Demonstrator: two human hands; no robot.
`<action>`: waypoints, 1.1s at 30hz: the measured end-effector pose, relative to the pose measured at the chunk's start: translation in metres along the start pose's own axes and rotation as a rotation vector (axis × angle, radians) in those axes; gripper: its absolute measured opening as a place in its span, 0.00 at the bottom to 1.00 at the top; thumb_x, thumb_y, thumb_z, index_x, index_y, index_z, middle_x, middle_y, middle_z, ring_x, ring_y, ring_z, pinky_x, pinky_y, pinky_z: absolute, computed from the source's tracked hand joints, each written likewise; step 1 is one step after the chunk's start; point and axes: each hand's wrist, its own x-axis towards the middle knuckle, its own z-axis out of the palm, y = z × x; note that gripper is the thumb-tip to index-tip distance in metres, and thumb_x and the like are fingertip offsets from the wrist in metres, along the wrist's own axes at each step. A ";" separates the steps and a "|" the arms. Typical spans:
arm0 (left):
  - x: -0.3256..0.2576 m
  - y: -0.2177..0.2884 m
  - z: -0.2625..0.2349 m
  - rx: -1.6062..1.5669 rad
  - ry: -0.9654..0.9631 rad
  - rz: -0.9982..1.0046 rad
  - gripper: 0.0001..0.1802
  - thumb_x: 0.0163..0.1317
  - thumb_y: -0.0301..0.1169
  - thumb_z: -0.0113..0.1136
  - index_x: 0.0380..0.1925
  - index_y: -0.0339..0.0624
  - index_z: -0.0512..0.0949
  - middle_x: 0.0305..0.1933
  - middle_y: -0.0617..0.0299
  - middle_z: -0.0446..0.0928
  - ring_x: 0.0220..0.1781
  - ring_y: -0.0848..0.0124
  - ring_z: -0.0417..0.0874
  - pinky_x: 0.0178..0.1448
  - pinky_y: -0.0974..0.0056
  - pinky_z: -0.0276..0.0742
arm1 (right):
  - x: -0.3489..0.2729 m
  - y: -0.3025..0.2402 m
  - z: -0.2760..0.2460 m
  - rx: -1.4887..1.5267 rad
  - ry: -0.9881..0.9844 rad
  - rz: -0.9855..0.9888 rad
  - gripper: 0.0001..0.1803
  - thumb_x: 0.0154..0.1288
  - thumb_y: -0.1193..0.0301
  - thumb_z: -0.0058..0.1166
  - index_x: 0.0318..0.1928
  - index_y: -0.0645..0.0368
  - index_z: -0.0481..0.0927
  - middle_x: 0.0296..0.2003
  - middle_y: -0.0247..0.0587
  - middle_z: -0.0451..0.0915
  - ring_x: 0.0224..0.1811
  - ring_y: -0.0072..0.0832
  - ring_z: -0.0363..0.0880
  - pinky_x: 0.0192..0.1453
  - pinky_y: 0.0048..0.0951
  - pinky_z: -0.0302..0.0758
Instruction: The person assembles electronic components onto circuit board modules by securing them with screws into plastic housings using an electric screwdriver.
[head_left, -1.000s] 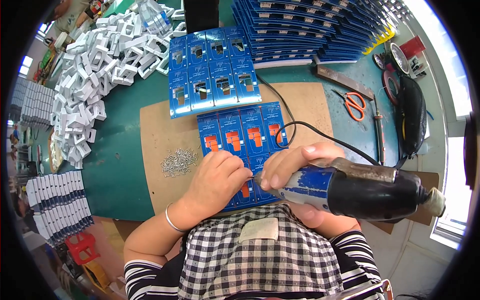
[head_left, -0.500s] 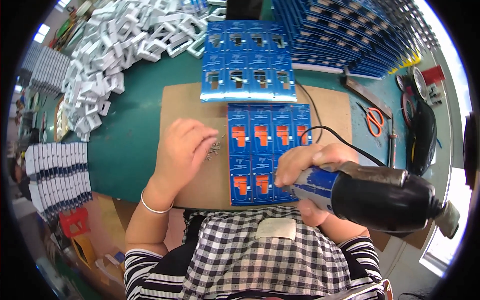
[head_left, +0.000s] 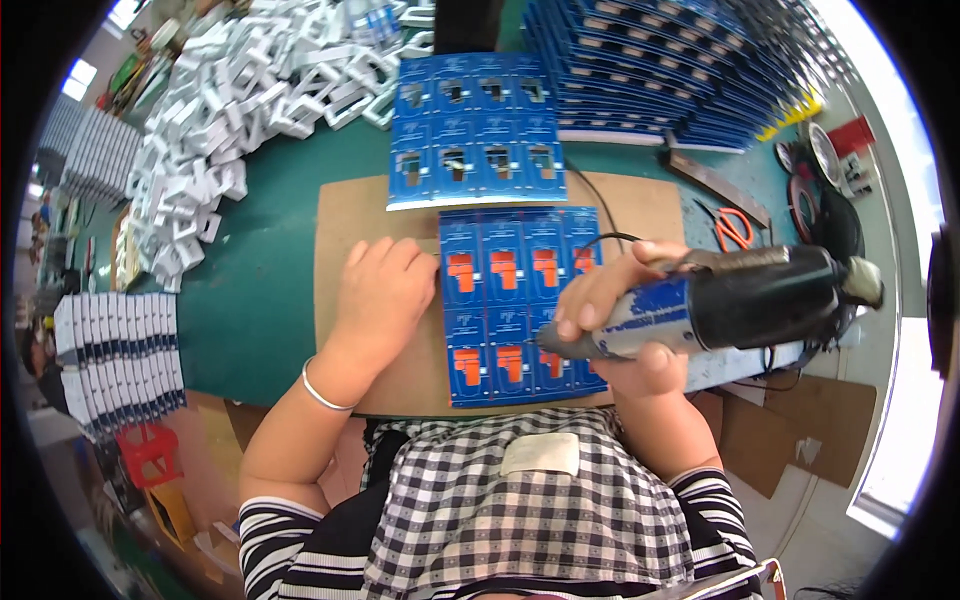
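Well, the fingers of the right hand (head_left: 605, 295) are curled snugly around a power driver (head_left: 760, 300), blue and grey toward the front and black behind, with the thumb bracing it from below. Its grey nose points left over the lower row of a blue panel (head_left: 470, 328); I can't tell if the tip touches. The left hand (head_left: 385, 295) rests beside that panel's left edge, back uppermost, fingers bent and nearly together, and whether they pinch anything is hidden from me. Orange pieces (head_left: 503, 268) sit in the panel's openings, some on the right partly covered by hand and tool. The panel lies on a brown board (head_left: 345, 215) on the green counter (head_left: 262, 285). Just beyond is another blue panel (head_left: 432, 112), its openings unfilled by orange. Farther out there's a heap of white frames (head_left: 205, 125) to the left, stacked blue panels (head_left: 625, 80) at the back right, and orange-handled scissors (head_left: 735, 230) near a metal bar (head_left: 715, 188).
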 end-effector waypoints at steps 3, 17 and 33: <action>0.000 -0.004 0.000 0.042 0.002 0.005 0.06 0.50 0.26 0.64 0.29 0.46 0.78 0.30 0.64 0.73 0.37 0.64 0.76 0.42 0.58 0.68 | -0.003 -0.004 -0.001 0.018 0.042 -0.033 0.41 0.58 0.61 0.66 0.64 0.62 0.58 0.33 0.47 0.78 0.33 0.35 0.81 0.40 0.36 0.80; 0.016 0.075 -0.005 -0.244 -0.126 0.285 0.11 0.47 0.27 0.67 0.31 0.47 0.77 0.33 0.64 0.73 0.40 0.65 0.74 0.51 0.58 0.66 | -0.022 -0.043 -0.011 -0.028 0.265 -0.133 0.39 0.58 0.58 0.66 0.62 0.56 0.59 0.31 0.43 0.77 0.32 0.35 0.79 0.41 0.40 0.79; 0.033 0.089 -0.024 -0.042 -0.339 0.383 0.09 0.46 0.31 0.64 0.28 0.47 0.75 0.31 0.64 0.69 0.38 0.66 0.71 0.50 0.60 0.64 | -0.026 -0.048 0.003 -0.259 0.344 -0.027 0.40 0.60 0.46 0.59 0.62 0.57 0.60 0.28 0.37 0.76 0.27 0.33 0.79 0.36 0.35 0.77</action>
